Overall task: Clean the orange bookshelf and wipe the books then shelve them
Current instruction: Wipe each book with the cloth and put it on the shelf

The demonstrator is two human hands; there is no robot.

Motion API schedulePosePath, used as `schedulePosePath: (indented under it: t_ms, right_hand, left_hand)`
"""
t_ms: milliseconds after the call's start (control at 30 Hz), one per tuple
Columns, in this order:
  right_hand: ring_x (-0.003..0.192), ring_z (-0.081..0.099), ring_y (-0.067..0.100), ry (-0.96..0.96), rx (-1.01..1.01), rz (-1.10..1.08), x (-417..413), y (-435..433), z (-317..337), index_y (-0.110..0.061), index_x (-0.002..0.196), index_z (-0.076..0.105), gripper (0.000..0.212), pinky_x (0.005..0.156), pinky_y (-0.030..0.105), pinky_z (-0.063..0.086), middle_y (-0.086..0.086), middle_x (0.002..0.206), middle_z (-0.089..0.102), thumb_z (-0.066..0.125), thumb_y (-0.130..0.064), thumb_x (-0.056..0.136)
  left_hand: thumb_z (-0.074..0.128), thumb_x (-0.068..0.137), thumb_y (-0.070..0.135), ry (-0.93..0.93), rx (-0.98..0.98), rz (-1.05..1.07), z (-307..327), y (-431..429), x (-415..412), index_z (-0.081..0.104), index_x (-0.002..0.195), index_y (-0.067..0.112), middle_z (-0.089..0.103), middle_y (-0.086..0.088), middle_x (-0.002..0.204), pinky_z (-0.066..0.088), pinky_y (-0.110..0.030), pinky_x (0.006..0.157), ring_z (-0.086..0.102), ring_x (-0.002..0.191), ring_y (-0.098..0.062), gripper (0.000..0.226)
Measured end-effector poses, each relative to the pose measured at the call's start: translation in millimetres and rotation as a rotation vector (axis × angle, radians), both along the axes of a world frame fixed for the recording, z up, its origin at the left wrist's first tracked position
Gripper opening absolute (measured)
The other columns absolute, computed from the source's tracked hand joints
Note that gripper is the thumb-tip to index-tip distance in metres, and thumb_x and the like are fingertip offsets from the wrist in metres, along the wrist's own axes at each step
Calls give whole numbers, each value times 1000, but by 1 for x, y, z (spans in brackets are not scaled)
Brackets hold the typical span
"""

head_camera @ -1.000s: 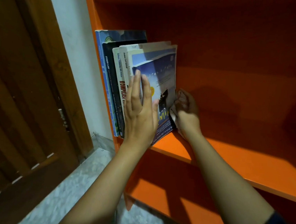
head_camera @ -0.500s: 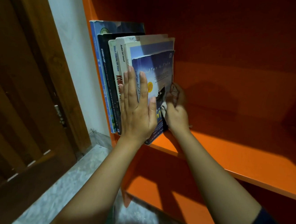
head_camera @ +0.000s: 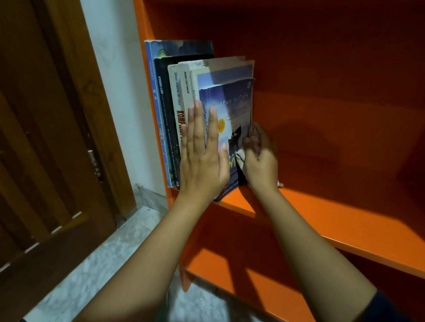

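Books [head_camera: 185,111] stand at the orange bookshelf's [head_camera: 330,219] nine o'clock end, outermost paperback [head_camera: 230,110] now pushed nearly upright by the flat, spread left hand [head_camera: 202,165], right hand [head_camera: 258,160] clenching a cloth [head_camera: 240,156].

A dark wooden door [head_camera: 35,128] fills the left side, a metal hinge [head_camera: 94,161] on its edge. Beside it runs a strip of pale wall [head_camera: 112,55]. Below lies a grey marbled floor [head_camera: 108,260].

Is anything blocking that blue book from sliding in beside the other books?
Nothing visible. The blue book already leans against the row of books; the left hand presses it flat while the right hand steadies its outer edge.
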State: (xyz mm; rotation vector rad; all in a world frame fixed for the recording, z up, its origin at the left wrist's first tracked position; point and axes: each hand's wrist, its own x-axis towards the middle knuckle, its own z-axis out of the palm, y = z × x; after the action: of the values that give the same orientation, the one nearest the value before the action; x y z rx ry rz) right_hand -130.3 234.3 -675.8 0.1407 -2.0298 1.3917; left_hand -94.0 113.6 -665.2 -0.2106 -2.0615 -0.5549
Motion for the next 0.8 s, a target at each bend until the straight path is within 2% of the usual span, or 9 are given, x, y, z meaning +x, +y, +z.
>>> schedulePosePath:
  t_ms: [33,100,200,367,500,600,700,800]
  right_hand:
    - [118,51,29,-5,19,-24,4,1,2,-19,136,49,40,91,31,39,12,135,48,50,-24,96]
    - [116,52,31,-27,36,-76,12,1,6,-23,136,49,40,90,37,42,10,136,48,49,-25,96]
    - [116,52,34,-94,49,-121,24,1,7,-27,137,47,41,93,45,43,10,134,49,49,-30,96]
    - [118,48,35,-201,95,-89,35,-1,5,-20,132,50,38,97,49,37,14,123,55,47,-36,97]
    - [123,45,30,-209,147,-4,34,-4,4,-34,141,38,46,100,48,35,9,132,51,46,-37,97]
    - [122,47,31,-195,125,-6,31,-6,3,-35,141,39,47,100,50,37,9,132,51,49,-35,96]
    - [122,49,33,-162,118,-8,26,-6,0,-33,141,41,47,99,48,39,9,133,51,50,-32,95]
    - [120,51,33,-139,127,-16,21,-5,0,-32,140,42,46,96,42,43,9,136,49,49,-30,95]
  left_hand:
    - [43,94,24,87,-53,-17,0,-1,4,13,147,1,6,-23,154,7,-48,119,-2,145,-27,65]
    - [49,89,13,134,-119,-40,2,-3,10,13,146,-1,5,-21,154,7,-43,120,-8,144,-21,69]
    - [50,87,12,83,-143,-45,6,-5,18,13,147,-1,6,-23,154,13,-45,119,-7,144,-22,71]
    - [47,91,14,8,-150,-68,6,-6,23,1,149,6,-1,-20,156,22,-48,115,-10,145,-22,75]
    - [47,92,11,27,-111,-131,4,-7,23,4,148,3,-2,-18,156,27,-50,113,-9,145,-21,71]
    - [46,92,10,60,-102,-134,3,-7,18,5,148,3,-1,-19,155,22,-50,115,-11,145,-19,69]
    - [45,93,11,111,-83,-107,-2,-5,10,7,147,2,2,-21,154,8,-43,120,-15,144,-17,66]
    - [44,93,11,169,-43,-76,-5,0,5,12,145,0,9,-25,152,1,-37,120,-17,143,-15,62]
